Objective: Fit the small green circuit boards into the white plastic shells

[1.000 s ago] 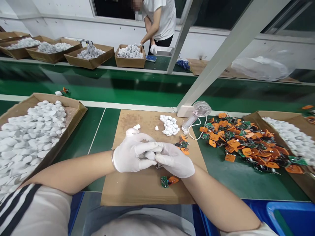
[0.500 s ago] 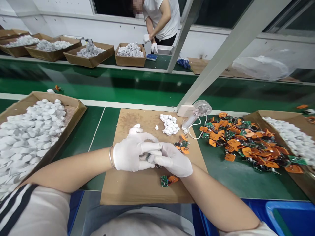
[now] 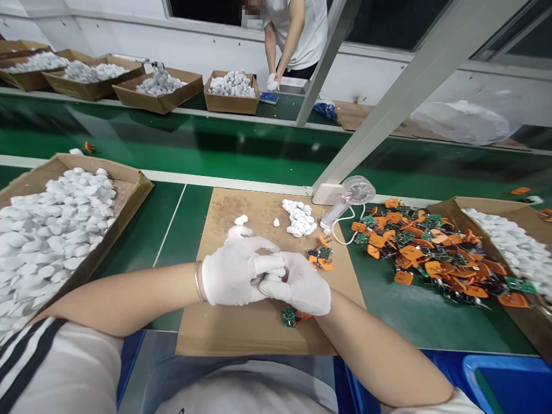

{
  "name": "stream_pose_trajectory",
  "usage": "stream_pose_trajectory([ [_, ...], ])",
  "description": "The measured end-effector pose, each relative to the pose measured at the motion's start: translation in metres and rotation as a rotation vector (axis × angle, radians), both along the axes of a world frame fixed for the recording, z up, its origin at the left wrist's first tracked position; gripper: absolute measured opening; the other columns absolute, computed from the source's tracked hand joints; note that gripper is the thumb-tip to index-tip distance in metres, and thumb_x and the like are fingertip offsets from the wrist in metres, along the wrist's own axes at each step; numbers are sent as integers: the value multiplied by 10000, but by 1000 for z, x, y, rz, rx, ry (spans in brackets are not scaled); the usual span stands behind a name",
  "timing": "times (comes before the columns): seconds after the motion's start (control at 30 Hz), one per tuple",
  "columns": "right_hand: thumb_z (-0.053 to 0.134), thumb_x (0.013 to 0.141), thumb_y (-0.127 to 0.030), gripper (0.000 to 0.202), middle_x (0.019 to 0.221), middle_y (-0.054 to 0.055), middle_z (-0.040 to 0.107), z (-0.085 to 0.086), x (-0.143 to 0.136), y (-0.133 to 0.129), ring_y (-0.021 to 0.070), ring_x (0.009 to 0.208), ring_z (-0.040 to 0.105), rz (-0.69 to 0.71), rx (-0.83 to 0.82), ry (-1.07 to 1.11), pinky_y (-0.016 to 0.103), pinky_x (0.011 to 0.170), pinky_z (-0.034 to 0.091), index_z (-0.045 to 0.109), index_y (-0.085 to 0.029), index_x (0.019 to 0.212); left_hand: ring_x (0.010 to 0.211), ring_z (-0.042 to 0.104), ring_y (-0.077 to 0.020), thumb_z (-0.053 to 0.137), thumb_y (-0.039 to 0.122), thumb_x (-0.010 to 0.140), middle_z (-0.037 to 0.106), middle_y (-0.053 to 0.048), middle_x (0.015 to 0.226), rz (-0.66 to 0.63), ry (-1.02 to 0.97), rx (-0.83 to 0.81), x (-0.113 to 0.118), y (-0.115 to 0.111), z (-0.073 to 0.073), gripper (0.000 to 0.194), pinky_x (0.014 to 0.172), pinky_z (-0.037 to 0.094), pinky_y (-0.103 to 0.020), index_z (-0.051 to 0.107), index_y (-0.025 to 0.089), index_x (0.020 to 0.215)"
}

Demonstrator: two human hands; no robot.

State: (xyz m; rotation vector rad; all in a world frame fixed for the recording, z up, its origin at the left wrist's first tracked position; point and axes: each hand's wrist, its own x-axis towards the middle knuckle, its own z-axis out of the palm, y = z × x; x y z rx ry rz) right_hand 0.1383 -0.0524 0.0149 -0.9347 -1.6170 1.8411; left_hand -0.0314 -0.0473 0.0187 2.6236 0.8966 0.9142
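A small part, mostly hidden, sits between the left hand and right hand, gloved fingers curled closed around it. It's probably light and stiff, best held by its edges, above the cardboard.

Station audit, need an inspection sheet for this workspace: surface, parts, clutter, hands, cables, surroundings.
Surface: cardboard sheet on green worktop; sheet stained at its far left.
Job's things: white pieces piled on the sheet; orange-and-green assemblies, some on the sheet, many heaped to its right.
Clutter: clear fan near the sheet's far right corner.
Hands: left hand and right hand gloved, fingers meeting over the sheet; anything between them mostly hidden.
Cables: white cord looped beside the fan.
Surroundings: left tray and right tray with white pieces; co-worker at the opposite bench; blue bin lower right.
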Motion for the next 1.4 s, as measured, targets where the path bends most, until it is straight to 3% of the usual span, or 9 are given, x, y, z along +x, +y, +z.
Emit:
stream_pose_trajectory([
  [0.2, 561, 722, -191, 292, 504, -56, 344, -1, 2, 3, 88, 534, 295, 66, 10, 42, 262, 519, 254, 367, -193, 504, 832, 621, -173, 589, 262, 818, 698, -2, 948, -32, 13, 48, -3, -1, 1, 114, 881, 316, -392, 654, 248, 910],
  [0.53, 688, 700, -265, 337, 540, -53, 378, -4, 4, 4, 104, 582, 356, 15, -51, 47, 261, 556, 304, 402, -188, 540, 930, 626, -215, 622, 329, 834, 685, -49, 1110, -20, 0, -24, -10, 3, -15, 238, 914, 386, -415, 668, 275, 1061],
  [0.67, 717, 741, -411, 387, 557, -30, 458, -2, 5, 4, 114, 592, 386, 36, -39, 80, 265, 564, 335, 459, -179, 568, 949, 634, -212, 677, 371, 813, 682, -50, 1118, -44, -35, -13, -11, 4, -12, 247, 932, 371, -403, 677, 271, 1039],
  [0.8, 709, 759, -427, 378, 555, -37, 463, 1, 6, 3, 96, 557, 362, 22, -60, 75, 253, 541, 310, 493, -167, 590, 969, 639, -215, 718, 446, 782, 685, -67, 1103, -94, -58, -1, -11, 5, -8, 307, 927, 363, -391, 684, 250, 1014],
  [0.97, 794, 690, -389, 325, 652, -13, 577, 2, 10, 3, 125, 632, 508, 36, -149, 241, 267, 622, 407, 569, -154, 694, 836, 646, -147, 599, 371, 900, 710, -23, 1006, -86, -91, 73, -11, 6, -4, 143, 883, 374, -355, 692, 265, 921],
  [1.07, 804, 707, -356, 311, 724, 18, 643, -1, 13, 3, 156, 694, 600, 80, -208, 362, 286, 661, 447, 601, -143, 807, 864, 655, -149, 573, 319, 916, 714, -19, 1010, -28, -132, 132, -11, 4, -7, 126, 866, 400, -353, 652, 275, 1004],
  [1.2, 818, 717, -372, 378, 781, 37, 665, -3, 14, 3, 169, 731, 637, 46, -259, 381, 297, 681, 468, 620, -136, 937, 887, 662, -172, 618, 300, 889, 725, 0, 957, 16, -289, 201, -11, 3, -14, 286, 809, 435, -363, 529, 299, 1161],
  [1.4, 828, 707, -331, 308, 791, 9, 628, 1, 10, 4, 138, 748, 604, -65, -340, 478, 277, 734, 487, 657, -159, 897, 878, 665, -174, 602, 261, 896, 737, -1, 916, -33, -342, 159, -11, 2, -17, 436, 844, 434, -375, 447, 297, 1301],
])
